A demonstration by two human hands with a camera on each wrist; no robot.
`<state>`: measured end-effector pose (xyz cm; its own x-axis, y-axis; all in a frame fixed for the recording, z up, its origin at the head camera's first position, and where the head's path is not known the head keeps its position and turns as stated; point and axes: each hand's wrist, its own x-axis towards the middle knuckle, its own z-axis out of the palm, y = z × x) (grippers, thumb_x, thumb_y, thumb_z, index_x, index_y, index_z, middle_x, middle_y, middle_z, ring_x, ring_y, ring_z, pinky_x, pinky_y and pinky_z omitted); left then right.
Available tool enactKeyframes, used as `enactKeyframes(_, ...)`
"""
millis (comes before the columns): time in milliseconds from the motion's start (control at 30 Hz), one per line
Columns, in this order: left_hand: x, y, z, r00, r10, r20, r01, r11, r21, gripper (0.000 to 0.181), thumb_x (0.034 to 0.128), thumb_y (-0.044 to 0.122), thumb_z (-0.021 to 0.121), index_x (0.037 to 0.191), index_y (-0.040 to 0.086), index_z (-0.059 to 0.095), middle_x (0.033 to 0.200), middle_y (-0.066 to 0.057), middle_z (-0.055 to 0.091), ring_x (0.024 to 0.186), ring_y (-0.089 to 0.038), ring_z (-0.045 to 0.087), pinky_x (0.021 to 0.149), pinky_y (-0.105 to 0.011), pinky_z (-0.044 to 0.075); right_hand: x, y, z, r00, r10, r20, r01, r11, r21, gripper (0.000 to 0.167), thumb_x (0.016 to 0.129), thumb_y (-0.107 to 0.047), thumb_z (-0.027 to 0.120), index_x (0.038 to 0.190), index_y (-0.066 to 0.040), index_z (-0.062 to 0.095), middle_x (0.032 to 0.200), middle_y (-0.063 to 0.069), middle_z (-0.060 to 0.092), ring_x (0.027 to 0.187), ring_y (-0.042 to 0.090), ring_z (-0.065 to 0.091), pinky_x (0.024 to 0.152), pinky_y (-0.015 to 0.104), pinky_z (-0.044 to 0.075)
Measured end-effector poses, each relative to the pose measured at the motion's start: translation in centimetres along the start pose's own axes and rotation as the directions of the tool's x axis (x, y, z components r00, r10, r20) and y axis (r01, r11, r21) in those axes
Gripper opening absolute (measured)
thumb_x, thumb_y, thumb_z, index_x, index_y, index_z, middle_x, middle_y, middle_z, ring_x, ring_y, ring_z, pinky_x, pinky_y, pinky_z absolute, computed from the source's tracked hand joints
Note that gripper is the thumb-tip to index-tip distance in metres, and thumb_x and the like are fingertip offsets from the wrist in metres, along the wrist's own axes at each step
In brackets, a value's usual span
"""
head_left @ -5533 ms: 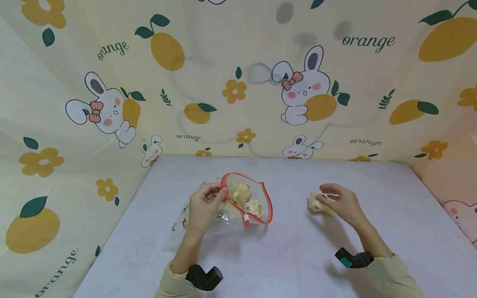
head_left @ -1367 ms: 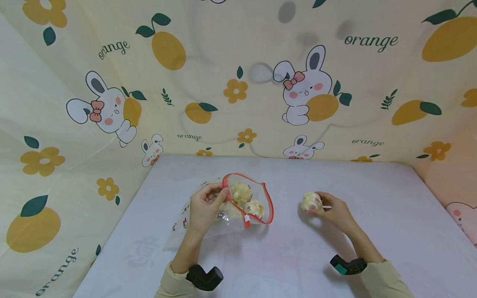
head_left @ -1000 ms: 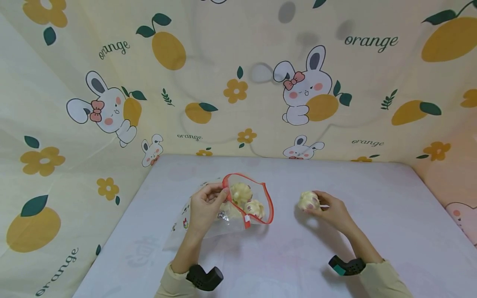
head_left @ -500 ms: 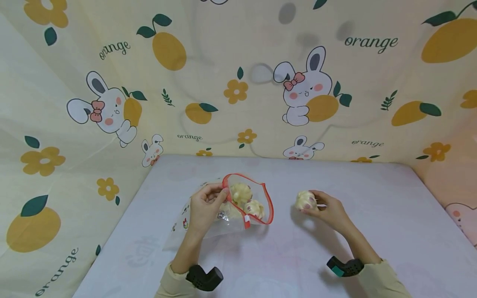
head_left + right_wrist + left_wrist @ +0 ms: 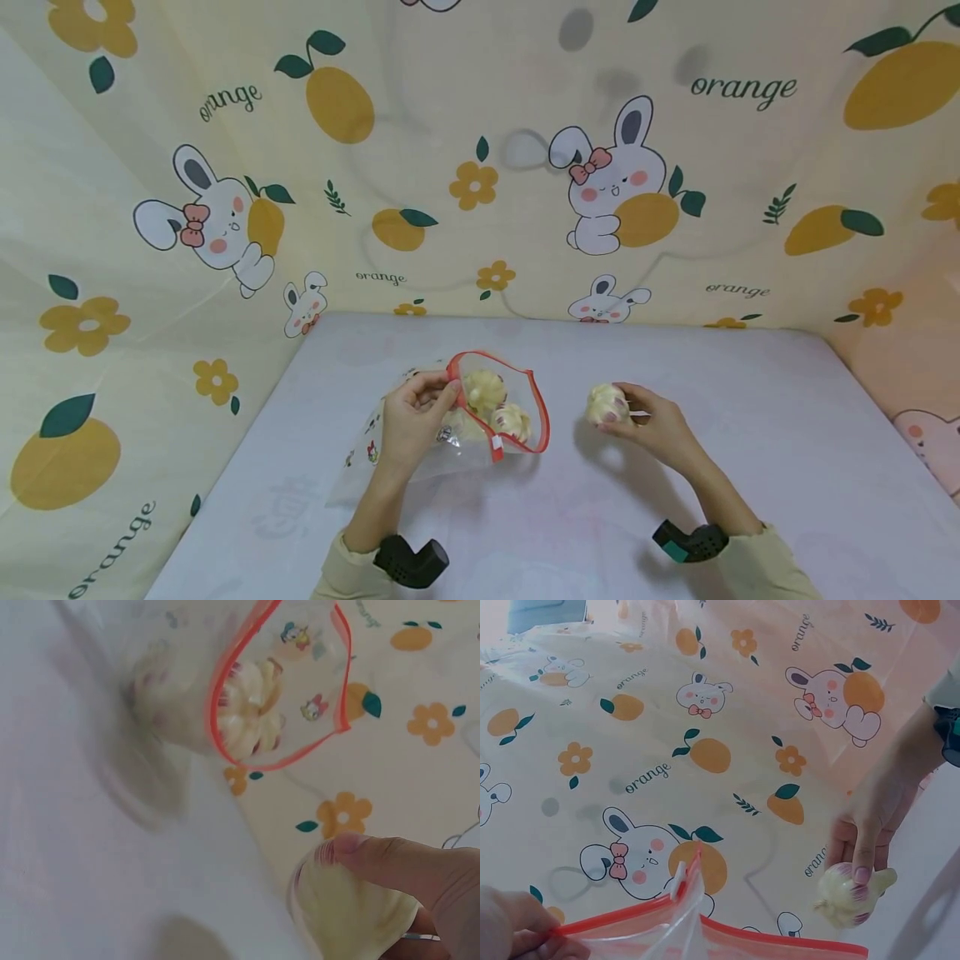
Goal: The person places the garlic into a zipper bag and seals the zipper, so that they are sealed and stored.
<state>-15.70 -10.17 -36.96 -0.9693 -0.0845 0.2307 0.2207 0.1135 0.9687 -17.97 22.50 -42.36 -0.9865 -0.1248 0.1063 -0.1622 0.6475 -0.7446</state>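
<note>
A clear bag with a red zip edge (image 5: 538, 408) lies on the table, its mouth spread toward the right. Inside it are garlic bulbs, one near the back (image 5: 484, 390) and one nearer the front (image 5: 511, 421). The left hand (image 5: 411, 421) pinches the bag's red edge at the left of the mouth; that hand also shows in the left wrist view (image 5: 521, 930). To the right of the bag, the right hand (image 5: 660, 429) holds another garlic bulb (image 5: 606, 405) between thumb and fingers, above the table. In the right wrist view the thumb presses on this bulb (image 5: 349, 900).
The table (image 5: 570, 525) has a pale cover. Behind it and at the left hangs a cloth (image 5: 420, 167) printed with rabbits, oranges and flowers. Each wrist wears a black device, one at the left (image 5: 411, 561) and one at the right (image 5: 690, 542).
The right hand took hold of the garlic bulb that lay on the table and has carried it leftward, closer to the bag's mouth. The left hand and the bag have stayed in place.
</note>
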Motion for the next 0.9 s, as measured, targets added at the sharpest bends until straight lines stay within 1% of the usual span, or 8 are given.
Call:
enactKeyframes(167,-0.1,0.1,0.1,1.000,-0.009,0.001,0.009,1.000,0.004,0.016,0.0883,0.006,0.067,0.102,-0.003,0.068,0.091,-0.026,0.069,0.068,-0.001,0.063,0.065,-0.012,0.054,-0.2,-0.5,0.1,1.000,-0.018,-0.008,0.018,1.000,0.011,0.064,0.078,-0.023,0.080,0.131,0.003,0.053,0.123,0.028,0.061,0.098,0.037,0.069,0.077,0.038,0.060)
enactKeyframes(333,-0.1,0.1,0.1,1.000,-0.009,0.006,0.009,1.000,-0.002,0.016,0.0883,0.005,0.067,0.102,-0.004,0.068,0.091,-0.026,0.069,0.068,-0.001,0.063,0.065,-0.012,0.054,-0.3,-1.2,0.1,1.000,-0.026,-0.012,0.026,0.999,0.022,0.065,0.078,-0.023,0.080,0.132,0.003,0.053,0.123,0.028,0.061,0.097,0.037,0.069,0.078,0.038,0.060)
enactKeyframes(533,-0.1,0.0,0.1,1.000,-0.016,0.007,0.016,1.000,0.003,0.016,0.0884,0.005,0.067,0.102,-0.003,0.068,0.091,-0.025,0.069,0.069,-0.001,0.063,0.065,-0.012,0.054,-0.4,-1.9,0.2,0.998,-0.063,-0.015,0.064,0.997,0.051,0.064,0.078,-0.020,0.080,0.131,0.003,0.053,0.125,0.029,0.061,0.096,0.036,0.070,0.078,0.040,0.060)
enactKeyframes(900,-0.1,0.1,0.1,1.000,-0.014,0.005,0.014,1.000,0.017,0.017,0.0882,0.006,0.067,0.102,-0.003,0.068,0.092,-0.025,0.069,0.069,-0.001,0.062,0.064,-0.012,0.053,-0.5,-2.9,0.3,0.994,-0.105,-0.015,0.106,0.993,0.047,0.064,0.077,-0.019,0.081,0.131,0.003,0.053,0.122,0.028,0.062,0.095,0.035,0.070,0.079,0.041,0.060)
